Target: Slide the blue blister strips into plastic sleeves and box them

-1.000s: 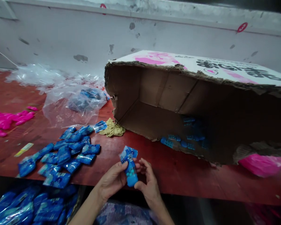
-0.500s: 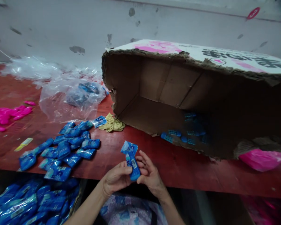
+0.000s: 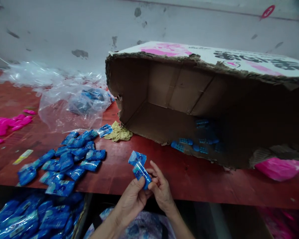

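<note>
Small blue film-wrapped packet with a printed flap (image 3: 141,172): Held above the near edge of a long red table, tilted, its flap pointing away from the person and its glossy film catching the light.

Bare left hand (image 3: 133,196): Closed around the packet's lower body, thumb pressed on top, fingers curled beneath.

Bare right hand (image 3: 162,191): Half curled, index finger lifted clear, thumb at the packet's lower corner; whether it grips or merely steadies cannot be told from this angle.

Two hands at work: The step in hand appears to be close handling of one packet; by this reading, the next move calls for the left hand's firm hold and light fingertips on the right.

Red tabletop (image 3: 201,186): A loose heap of shiny blue printed packets (image 3: 67,161) lies to the left, near a crumpled yellowish lump (image 3: 119,132) and a clear plastic bag (image 3: 52,113) with blue contents.

Torn brown cardboard carton (image 3: 175,88): Open toward the person, blue pieces (image 3: 185,141) on its shadowed floor.

White printed carton top (image 3: 201,54): Bold black characters and pink artwork, too slanted to read.

Red oval wall marker (image 3: 267,12): A white "3" (the one clearly legible mark in the scene).

Packet print: White and pale-blue designs, no brand readable.
</note>
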The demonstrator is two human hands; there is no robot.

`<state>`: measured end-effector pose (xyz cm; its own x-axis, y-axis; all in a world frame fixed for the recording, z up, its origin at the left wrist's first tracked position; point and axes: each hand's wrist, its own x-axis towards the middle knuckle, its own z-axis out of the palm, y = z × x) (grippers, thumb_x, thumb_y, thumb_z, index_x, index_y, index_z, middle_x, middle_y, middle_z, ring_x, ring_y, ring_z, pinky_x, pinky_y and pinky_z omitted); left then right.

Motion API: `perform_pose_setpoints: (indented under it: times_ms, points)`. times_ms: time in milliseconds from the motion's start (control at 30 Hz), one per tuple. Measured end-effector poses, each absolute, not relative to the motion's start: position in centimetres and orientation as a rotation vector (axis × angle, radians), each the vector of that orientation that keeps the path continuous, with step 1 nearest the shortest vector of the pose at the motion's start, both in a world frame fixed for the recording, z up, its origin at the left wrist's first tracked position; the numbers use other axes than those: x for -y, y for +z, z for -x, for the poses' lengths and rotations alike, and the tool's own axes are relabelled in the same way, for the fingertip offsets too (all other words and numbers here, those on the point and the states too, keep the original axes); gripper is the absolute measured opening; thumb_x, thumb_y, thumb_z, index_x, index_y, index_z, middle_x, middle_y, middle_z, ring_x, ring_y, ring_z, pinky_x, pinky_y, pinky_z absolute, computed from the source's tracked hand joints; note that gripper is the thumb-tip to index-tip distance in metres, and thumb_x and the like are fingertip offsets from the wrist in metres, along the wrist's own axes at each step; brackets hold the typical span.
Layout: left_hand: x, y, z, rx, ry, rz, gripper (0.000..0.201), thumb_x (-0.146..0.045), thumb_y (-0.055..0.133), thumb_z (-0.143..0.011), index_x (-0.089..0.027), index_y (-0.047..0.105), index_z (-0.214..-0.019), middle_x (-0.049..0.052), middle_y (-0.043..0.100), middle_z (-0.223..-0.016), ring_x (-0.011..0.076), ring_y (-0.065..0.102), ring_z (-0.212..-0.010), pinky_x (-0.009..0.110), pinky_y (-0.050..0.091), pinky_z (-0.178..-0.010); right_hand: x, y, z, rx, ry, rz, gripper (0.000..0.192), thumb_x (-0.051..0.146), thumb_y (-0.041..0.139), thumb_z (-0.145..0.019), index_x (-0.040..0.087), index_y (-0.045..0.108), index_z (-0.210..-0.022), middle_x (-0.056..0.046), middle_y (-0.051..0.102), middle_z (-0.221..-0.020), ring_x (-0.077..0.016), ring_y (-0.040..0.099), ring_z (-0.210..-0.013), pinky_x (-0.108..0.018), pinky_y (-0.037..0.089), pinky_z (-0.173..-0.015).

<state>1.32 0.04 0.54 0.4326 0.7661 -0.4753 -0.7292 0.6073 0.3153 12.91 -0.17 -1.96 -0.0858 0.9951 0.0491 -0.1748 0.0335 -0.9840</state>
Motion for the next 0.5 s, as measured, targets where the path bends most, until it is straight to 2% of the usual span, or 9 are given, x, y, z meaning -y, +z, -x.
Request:
perform_pose_setpoints:
  times_ms: [200,333,367,433,500]
  points:
    - [-0.6,0.7,-1.5,-0.760,0.938,-0.015,0.017,-0.024,0.059,-0.077,-0.011,0.067,-0.084,0.009,0.070,-0.078,0.0202,0.065,-0.076,0.031,0.051,-0.076,0.0,-2.3,-12.7,1.236,1.283,1.164,0.047,0.044,0.055,-0.080,0.027,0.049,-0.123,-0.003,0.062,-0.104,-0.0180,0.060,-0.088,-0.027,0.048,-0.076]
    - [-3.2,1.6,3.3,-0.833,1.226,0.102,0.028,-0.031,0.045,-0.085,-0.014,0.064,-0.072,0.009,0.070,-0.073,0.0237,0.066,-0.081,0.037,0.053,-0.076,-1.4,-1.6,-12.9,1.525,1.094,1.283,0.030,0.026,0.054,-0.082,0.025,0.058,-0.111,-0.003,0.060,-0.100,-0.0158,0.057,-0.084,-0.026,0.046,-0.076]
    - [-4.0,1.9,5.1,-0.803,1.354,0.098,0.032,-0.036,0.041,-0.086,-0.014,0.064,-0.078,0.010,0.070,-0.079,0.0256,0.065,-0.086,0.040,0.053,-0.076,-2.0,-1.4,-12.8,1.594,1.010,1.335,0.028,0.022,0.054,-0.081,0.024,0.059,-0.109,-0.003,0.059,-0.100,-0.0162,0.056,-0.087,-0.027,0.045,-0.079]
    - [-5.3,2.3,8.7,-0.762,1.584,0.077,0.053,-0.051,0.033,-0.084,-0.007,0.059,-0.099,0.016,0.068,-0.092,0.0274,0.063,-0.093,0.041,0.054,-0.075,-3.0,-1.1,-12.7,1.720,0.842,1.438,0.030,0.018,0.056,-0.079,0.024,0.058,-0.109,-0.004,0.058,-0.102,-0.0185,0.053,-0.094,-0.031,0.042,-0.086]
    - [-6.2,2.6,11.5,-0.739,1.639,0.114,0.059,-0.052,0.027,-0.086,-0.002,0.053,-0.107,0.018,0.067,-0.095,0.0263,0.061,-0.096,0.041,0.055,-0.075,-3.9,-0.7,-12.3,1.824,0.709,1.512,0.034,0.018,0.058,-0.078,0.024,0.056,-0.111,-0.005,0.056,-0.106,-0.0209,0.050,-0.100,-0.035,0.040,-0.089]
